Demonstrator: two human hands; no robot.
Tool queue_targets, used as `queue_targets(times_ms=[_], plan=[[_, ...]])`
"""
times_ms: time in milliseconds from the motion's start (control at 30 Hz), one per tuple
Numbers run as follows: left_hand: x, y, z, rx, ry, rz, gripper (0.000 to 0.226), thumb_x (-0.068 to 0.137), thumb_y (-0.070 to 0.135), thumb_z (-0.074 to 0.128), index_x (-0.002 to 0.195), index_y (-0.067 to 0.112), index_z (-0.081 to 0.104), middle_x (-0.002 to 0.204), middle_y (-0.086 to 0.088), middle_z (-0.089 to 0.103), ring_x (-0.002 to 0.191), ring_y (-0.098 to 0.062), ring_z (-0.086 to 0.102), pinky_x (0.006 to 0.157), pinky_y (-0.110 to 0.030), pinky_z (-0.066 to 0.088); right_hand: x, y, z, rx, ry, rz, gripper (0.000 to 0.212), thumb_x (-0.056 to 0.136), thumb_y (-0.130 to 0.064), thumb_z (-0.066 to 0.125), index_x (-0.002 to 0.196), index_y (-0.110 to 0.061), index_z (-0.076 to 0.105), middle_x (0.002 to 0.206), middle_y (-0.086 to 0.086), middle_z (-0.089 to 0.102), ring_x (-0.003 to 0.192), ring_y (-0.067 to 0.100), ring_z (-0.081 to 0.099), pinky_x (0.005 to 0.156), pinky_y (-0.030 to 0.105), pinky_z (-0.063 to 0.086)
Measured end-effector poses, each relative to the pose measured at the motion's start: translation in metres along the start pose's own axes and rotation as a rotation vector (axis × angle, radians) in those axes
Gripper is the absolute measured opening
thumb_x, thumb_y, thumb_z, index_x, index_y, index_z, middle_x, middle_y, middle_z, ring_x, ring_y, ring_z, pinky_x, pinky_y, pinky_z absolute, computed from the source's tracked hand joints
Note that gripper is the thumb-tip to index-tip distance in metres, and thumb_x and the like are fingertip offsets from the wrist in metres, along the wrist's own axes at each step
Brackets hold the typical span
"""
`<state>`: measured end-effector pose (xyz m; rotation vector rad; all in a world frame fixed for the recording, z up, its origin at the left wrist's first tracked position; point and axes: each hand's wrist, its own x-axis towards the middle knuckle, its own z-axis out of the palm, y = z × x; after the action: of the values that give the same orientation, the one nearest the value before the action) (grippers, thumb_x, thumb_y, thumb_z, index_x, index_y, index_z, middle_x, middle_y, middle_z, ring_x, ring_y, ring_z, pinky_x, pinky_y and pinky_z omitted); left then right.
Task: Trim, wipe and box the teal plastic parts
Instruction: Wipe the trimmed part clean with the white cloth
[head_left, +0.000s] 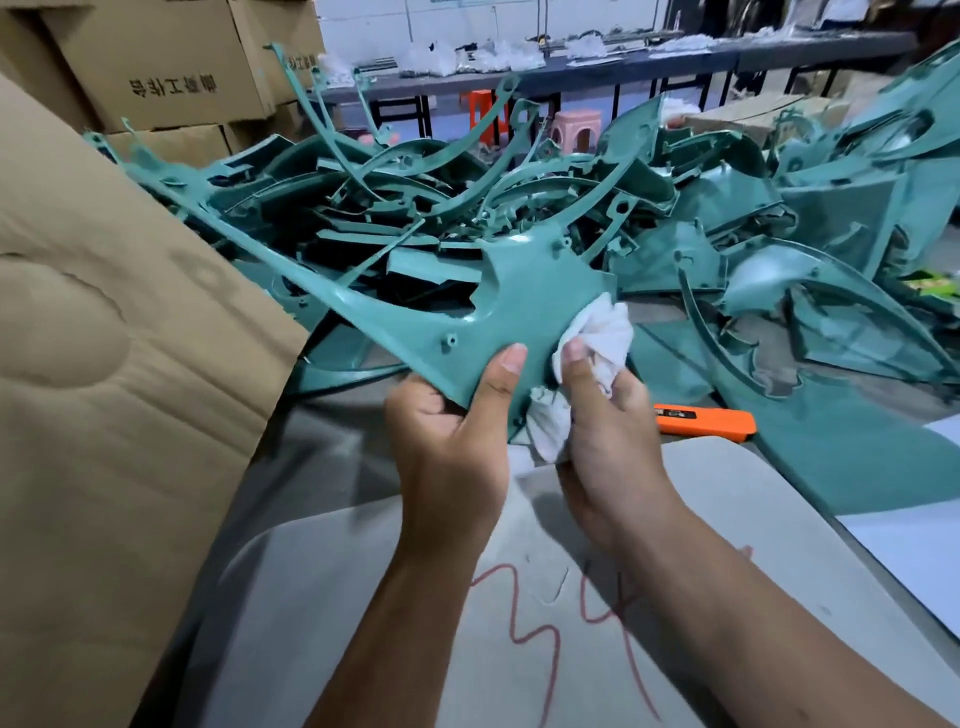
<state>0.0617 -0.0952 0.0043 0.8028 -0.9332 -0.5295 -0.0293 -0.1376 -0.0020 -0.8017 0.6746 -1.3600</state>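
Above the tabletop (332, 457), close to the person's chest, one teal part (524, 306) is held up for wiping, its long thin arm reaching away to the left over the cardboard box (104, 364). To do this step well, I would judge, the cloth should be drawn across the whole broad face and round the small raised bosses, with the part turned so both sides get cleaned, and the thin arm kept from being bent or knocked against the heap.

The left hand (452, 431) grips the lower edge of the part, thumb on the near face and fingers curled behind. The right hand (605, 415) is closed round a bunched white cloth (597, 338), pressing it against the part's right edge. The two hands sit close together, nearly touching. An orange knife (706, 421) lies on the tabletop just right of them, and a tangled pile of teal parts (467, 208) waits beyond.
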Motion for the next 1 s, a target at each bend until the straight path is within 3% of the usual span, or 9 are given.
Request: queue_targets(times_ms=[67, 167, 267, 367, 500, 633, 733, 867, 1000], plan=[[0.002, -0.004, -0.003, 0.007, 0.075, -0.028, 0.012, 0.094, 0.009, 0.072, 0.104, 0.013, 0.078, 0.107, -0.003, 0.079, 0.102, -0.023, 0.075, 0.086, -0.037, 0.060, 0.001, 0.003, -0.002, -0.209, 0.015, -0.105, 0.024, 0.106, -0.023, 0.058, 0.101, -0.004, 0.071, 0.092, 0.009, 0.080, 0.084, 0.020, 0.074, 0.075, 0.041, 0.064], [0.008, -0.001, -0.009, 0.044, 0.117, -0.006, 0.011, 0.092, 0.014, 0.074, 0.100, 0.019, 0.079, 0.104, 0.000, 0.079, 0.100, -0.022, 0.076, 0.084, -0.037, 0.061, 0.004, -0.003, -0.006, -0.621, 0.081, -0.316, 0.049, 0.106, -0.035, 0.060, 0.068, -0.003, 0.053, 0.056, 0.001, 0.049, 0.053, 0.014, 0.043, 0.049, 0.037, 0.036], [0.010, 0.005, -0.011, 0.154, 0.012, 0.103, 0.016, 0.094, 0.014, 0.074, 0.099, 0.028, 0.080, 0.100, 0.007, 0.080, 0.096, -0.015, 0.076, 0.080, -0.027, 0.060, 0.005, -0.007, -0.008, -0.728, 0.128, -0.375, 0.054, 0.105, -0.034, 0.060, 0.062, -0.011, 0.038, 0.056, -0.001, 0.037, 0.055, 0.013, 0.032, 0.051, 0.033, 0.027], [0.011, 0.004, -0.014, 0.163, 0.004, 0.131, 0.018, 0.094, 0.014, 0.074, 0.100, 0.029, 0.080, 0.101, 0.007, 0.079, 0.098, -0.016, 0.076, 0.081, -0.027, 0.060, 0.000, -0.006, -0.007, -0.418, 0.171, -0.177, 0.041, 0.107, -0.035, 0.056, 0.083, -0.002, 0.057, 0.065, 0.009, 0.050, 0.058, 0.020, 0.046, 0.055, 0.030, 0.040], [0.011, -0.002, -0.013, 0.019, 0.077, 0.020, 0.017, 0.092, 0.013, 0.074, 0.106, 0.021, 0.079, 0.111, -0.005, 0.078, 0.108, -0.028, 0.073, 0.094, -0.049, 0.058, -0.017, 0.011, 0.006, -0.126, -0.077, 0.061, 0.023, 0.109, -0.031, 0.053, 0.110, -0.015, 0.070, 0.097, 0.002, 0.079, 0.087, 0.018, 0.077, 0.069, 0.032, 0.062], [0.013, -0.003, -0.011, -0.133, 0.092, -0.069, 0.020, 0.090, 0.016, 0.074, 0.108, 0.024, 0.079, 0.118, -0.009, 0.076, 0.113, -0.035, 0.070, 0.099, -0.060, 0.053, -0.011, 0.016, 0.005, -0.267, -0.149, -0.082, 0.024, 0.110, -0.013, 0.050, 0.107, -0.010, 0.074, 0.107, 0.008, 0.079, 0.104, 0.029, 0.075, 0.093, 0.047, 0.058], [0.014, -0.001, -0.011, -0.098, 0.050, -0.048, 0.018, 0.091, 0.017, 0.074, 0.107, 0.024, 0.079, 0.115, -0.007, 0.077, 0.110, -0.033, 0.072, 0.096, -0.060, 0.054, -0.004, 0.010, -0.002, -0.341, -0.126, -0.167, 0.027, 0.107, -0.019, 0.055, 0.091, -0.018, 0.076, 0.092, 0.000, 0.079, 0.087, 0.019, 0.075, 0.078, 0.037, 0.058], [0.007, 0.000, -0.007, -0.002, 0.007, 0.026, 0.016, 0.093, 0.006, 0.072, 0.107, 0.011, 0.078, 0.110, -0.007, 0.078, 0.105, -0.027, 0.074, 0.088, -0.038, 0.059, -0.001, 0.015, -0.002, -0.470, 0.033, -0.140, 0.056, 0.108, -0.037, 0.054, 0.088, 0.016, 0.056, 0.087, 0.041, 0.064, 0.070, 0.046, 0.065, 0.066, 0.061, 0.055], [0.009, 0.007, -0.011, 0.171, 0.015, 0.107, 0.017, 0.092, 0.004, 0.074, 0.095, 0.020, 0.080, 0.098, 0.005, 0.080, 0.093, -0.016, 0.077, 0.079, -0.027, 0.060, -0.003, 0.008, -0.004, -0.722, 0.030, -0.221, 0.060, 0.109, -0.034, 0.052, 0.052, -0.020, 0.038, 0.045, -0.008, 0.032, 0.047, 0.012, 0.028, 0.050, 0.033, 0.026]])
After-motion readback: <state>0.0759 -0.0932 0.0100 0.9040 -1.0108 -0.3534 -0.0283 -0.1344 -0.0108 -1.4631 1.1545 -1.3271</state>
